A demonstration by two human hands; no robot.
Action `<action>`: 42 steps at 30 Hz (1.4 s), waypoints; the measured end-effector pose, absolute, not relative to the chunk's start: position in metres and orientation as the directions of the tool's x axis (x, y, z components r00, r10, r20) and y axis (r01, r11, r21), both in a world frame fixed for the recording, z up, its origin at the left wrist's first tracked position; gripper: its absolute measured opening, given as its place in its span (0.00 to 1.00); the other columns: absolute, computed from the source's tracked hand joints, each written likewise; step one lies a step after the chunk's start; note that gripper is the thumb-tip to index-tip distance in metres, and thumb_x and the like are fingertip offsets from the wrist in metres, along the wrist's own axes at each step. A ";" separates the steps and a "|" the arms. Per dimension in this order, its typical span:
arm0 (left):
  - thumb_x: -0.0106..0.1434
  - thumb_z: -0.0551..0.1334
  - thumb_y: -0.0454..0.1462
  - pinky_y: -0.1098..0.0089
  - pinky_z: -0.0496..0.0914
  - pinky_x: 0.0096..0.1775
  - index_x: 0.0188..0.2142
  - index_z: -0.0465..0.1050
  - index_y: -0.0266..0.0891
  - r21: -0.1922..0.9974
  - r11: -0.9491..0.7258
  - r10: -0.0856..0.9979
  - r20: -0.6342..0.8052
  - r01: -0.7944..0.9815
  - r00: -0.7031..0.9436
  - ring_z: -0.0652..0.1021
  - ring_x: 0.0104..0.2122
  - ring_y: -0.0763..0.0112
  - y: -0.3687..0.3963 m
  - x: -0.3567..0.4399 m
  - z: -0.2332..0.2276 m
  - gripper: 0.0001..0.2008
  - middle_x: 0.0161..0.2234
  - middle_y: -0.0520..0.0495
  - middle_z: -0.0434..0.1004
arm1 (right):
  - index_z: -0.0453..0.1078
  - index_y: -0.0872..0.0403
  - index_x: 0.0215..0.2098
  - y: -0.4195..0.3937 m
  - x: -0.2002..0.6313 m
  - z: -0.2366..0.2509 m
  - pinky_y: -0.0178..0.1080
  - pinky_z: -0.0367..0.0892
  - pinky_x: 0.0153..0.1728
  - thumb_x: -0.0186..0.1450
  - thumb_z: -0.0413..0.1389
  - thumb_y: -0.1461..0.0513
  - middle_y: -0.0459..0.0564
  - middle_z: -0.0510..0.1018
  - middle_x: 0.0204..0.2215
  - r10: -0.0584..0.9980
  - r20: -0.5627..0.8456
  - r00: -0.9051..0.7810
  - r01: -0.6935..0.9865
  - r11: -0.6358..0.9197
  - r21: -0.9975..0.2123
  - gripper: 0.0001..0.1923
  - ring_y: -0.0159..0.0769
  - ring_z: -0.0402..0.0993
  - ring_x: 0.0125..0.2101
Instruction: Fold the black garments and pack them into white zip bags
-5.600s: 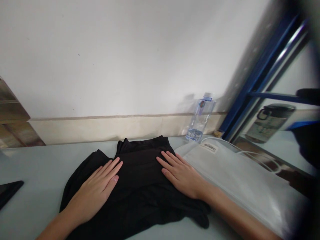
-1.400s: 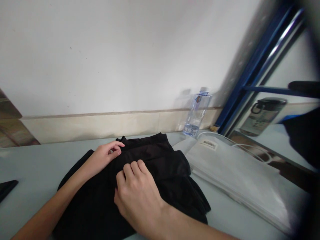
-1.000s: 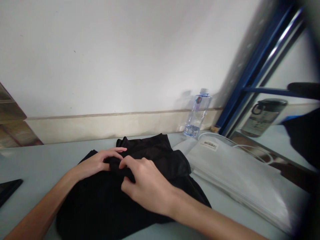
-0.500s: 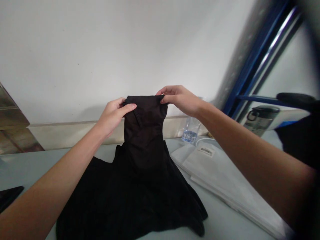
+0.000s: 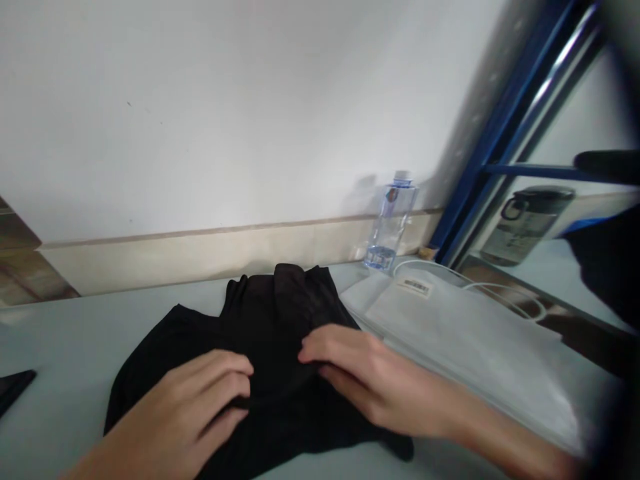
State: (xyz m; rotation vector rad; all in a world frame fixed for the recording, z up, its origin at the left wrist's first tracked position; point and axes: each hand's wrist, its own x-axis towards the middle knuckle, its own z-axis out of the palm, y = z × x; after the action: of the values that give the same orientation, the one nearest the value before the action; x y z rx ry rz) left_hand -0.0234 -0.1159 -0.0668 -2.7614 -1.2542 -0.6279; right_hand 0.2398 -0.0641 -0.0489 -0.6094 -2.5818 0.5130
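A black garment (image 5: 270, 347) lies on the table, its upper part folded over towards me. Its exact kind cannot be made out in the dark cloth. My left hand (image 5: 200, 407) is at the garment's left middle, fingers curled and the thumb below, with cloth between them. On the right, my right hand (image 5: 355, 373) pinches the cloth between fingers and thumb. A raised, rumpled fold stands at the garment's far end, near the wall.
White plastic packages (image 5: 465, 340) with a barcode label lie right of the garment. Behind them stand a clear water bottle (image 5: 387, 230) and a white cable (image 5: 520, 303). A lidded jug (image 5: 530, 223) is beyond the blue frame (image 5: 465, 173). A dark flat object (image 5: 15, 387) lies at left.
Both hands have come down and towards me from the raised end of the garment, bringing it down onto the rest. The water bottle is now in full view.
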 end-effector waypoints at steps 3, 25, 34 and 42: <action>0.52 0.62 0.32 0.69 0.71 0.47 0.31 0.69 0.44 0.030 -0.736 0.653 0.293 0.676 0.698 0.76 0.45 0.63 -0.129 -0.019 -0.082 0.07 0.46 0.49 0.77 | 0.64 0.52 0.54 -0.091 0.247 -0.076 0.36 0.66 0.51 0.59 0.51 0.72 0.52 0.70 0.53 0.467 0.221 -0.856 0.379 0.859 -0.344 0.25 0.36 0.64 0.54; 0.67 0.49 0.43 0.73 0.65 0.35 0.32 0.71 0.42 0.623 -0.283 0.931 -0.002 0.729 0.364 0.73 0.32 0.70 -0.103 -0.011 -0.082 0.15 0.30 0.52 0.74 | 0.69 0.53 0.38 -0.069 0.230 -0.057 0.37 0.67 0.38 0.65 0.49 0.66 0.47 0.75 0.33 0.658 -0.052 -0.752 0.597 0.645 -0.476 0.08 0.35 0.72 0.36; 0.61 0.55 0.41 0.70 0.63 0.34 0.29 0.74 0.41 0.742 -0.057 0.976 -0.101 0.668 0.195 0.74 0.32 0.65 -0.079 -0.007 -0.089 0.11 0.28 0.53 0.76 | 0.66 0.54 0.34 -0.034 0.223 -0.058 0.33 0.63 0.26 0.61 0.54 0.63 0.44 0.71 0.26 0.732 -0.143 -0.666 0.668 0.500 -0.551 0.03 0.31 0.69 0.26; 0.61 0.53 0.37 0.65 0.65 0.41 0.32 0.71 0.42 0.594 -0.167 0.979 0.004 0.787 0.204 0.74 0.37 0.64 -0.073 -0.008 -0.098 0.09 0.33 0.49 0.73 | 0.67 0.55 0.41 -0.064 0.209 -0.058 0.41 0.64 0.44 0.64 0.52 0.67 0.50 0.73 0.38 0.439 0.150 -0.886 0.419 0.896 -0.149 0.07 0.38 0.68 0.41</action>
State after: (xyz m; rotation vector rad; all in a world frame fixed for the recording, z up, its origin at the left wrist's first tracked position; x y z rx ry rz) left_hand -0.0076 -0.0732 -0.0976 -2.7582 -2.2390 -0.7422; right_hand 0.2088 -0.0639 -0.0576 -0.6574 -2.8823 0.1668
